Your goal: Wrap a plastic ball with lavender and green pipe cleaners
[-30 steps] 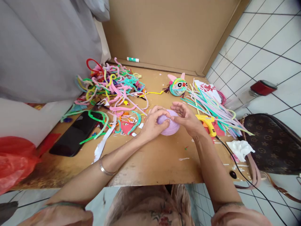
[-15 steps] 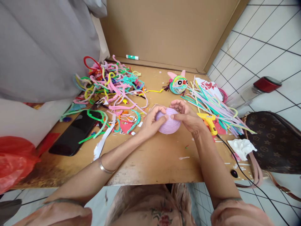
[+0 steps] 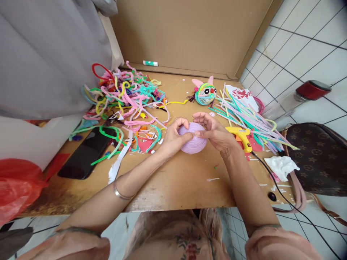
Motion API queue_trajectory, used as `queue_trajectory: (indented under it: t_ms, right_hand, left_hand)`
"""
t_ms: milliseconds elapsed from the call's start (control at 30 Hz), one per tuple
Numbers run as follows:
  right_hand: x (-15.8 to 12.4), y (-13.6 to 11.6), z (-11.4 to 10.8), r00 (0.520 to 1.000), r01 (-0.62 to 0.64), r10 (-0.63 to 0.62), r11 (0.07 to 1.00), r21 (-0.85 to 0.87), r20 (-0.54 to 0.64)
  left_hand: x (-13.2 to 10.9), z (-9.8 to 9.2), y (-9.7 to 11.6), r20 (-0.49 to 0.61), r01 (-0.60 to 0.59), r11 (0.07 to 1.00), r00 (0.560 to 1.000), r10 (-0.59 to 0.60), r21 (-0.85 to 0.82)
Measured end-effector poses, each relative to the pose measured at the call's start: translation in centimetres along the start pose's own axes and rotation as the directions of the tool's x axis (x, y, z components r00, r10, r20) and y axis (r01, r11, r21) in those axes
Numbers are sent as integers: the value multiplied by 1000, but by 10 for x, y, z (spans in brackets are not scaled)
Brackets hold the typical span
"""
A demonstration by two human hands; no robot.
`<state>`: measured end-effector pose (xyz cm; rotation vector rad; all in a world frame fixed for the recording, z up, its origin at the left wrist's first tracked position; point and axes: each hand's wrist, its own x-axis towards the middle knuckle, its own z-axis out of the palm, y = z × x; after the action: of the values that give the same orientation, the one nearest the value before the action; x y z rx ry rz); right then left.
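Observation:
A lilac ball (image 3: 193,145), its surface covered in rings of wound cord or pipe cleaner, is held above the middle of the table. My left hand (image 3: 177,135) is closed on its left side, thumb across the top and fingers bent over the far edge. On the right, my right hand (image 3: 213,131) presses its thumb on the ball near the left thumb. The other right fingers curl loosely behind it, and their tips are partly hidden. Beyond the hands stands a multicoloured wound ball (image 3: 205,96) with pink ears, eyes and a red nose.
Tangled pipe cleaners (image 3: 130,94) pile up at the left, near a black phone (image 3: 85,155). Straight pipe cleaners (image 3: 244,115) lie right, by a yellow glue gun (image 3: 242,137) whose cord crosses the edge. A brown bag (image 3: 317,159) and a glue stick (image 3: 150,63) are also there.
The lilac ball has tilted slightly, and both thumbs have come closer together on it. The view has shifted a little; the things on the table lie as before.

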<state>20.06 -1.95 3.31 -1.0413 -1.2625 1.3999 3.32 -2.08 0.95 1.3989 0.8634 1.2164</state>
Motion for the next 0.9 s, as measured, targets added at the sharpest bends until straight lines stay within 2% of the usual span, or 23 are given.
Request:
queue_trajectory:
  t_ms: [100, 200, 300, 367, 433, 500, 700, 900]
  right_hand:
    - [1, 4, -4, 1000, -10, 11, 998, 60, -25]
    - [2, 13, -9, 990, 24, -10, 995, 94, -141]
    - [1, 18, -6, 961, 96, -95, 995, -6, -258]
    - [-1, 17, -1, 939, 156, -176, 984, -92, -295]
    - [-4, 14, 4, 925, 203, -245, 965, -167, -290]
    - [-8, 11, 9, 933, 203, -255, 955, -215, -255]
    - [-14, 10, 16, 986, 90, -108, 986, -141, -123]
    - [-12, 11, 17, 993, 27, -38, 995, -98, -116]
  left_hand:
    - [0, -1, 1, -15, 18, 1000, 1000, -18, 0]
    - [0, -2, 2, -32, 30, 999, 999, -30, 11]
    - [1, -3, 3, -27, 54, 999, 998, -55, -3]
    - [1, -3, 3, -31, 55, 998, 998, -56, -13]
    - [1, -3, 2, -37, 46, 999, 998, -47, -16]
    - [1, -3, 1, -36, 35, 999, 999, -35, -12]
    - [1, -4, -1, -26, 20, 1000, 999, -20, 4]
    - [0, -3, -4, -23, 22, 1000, 999, -22, -2]
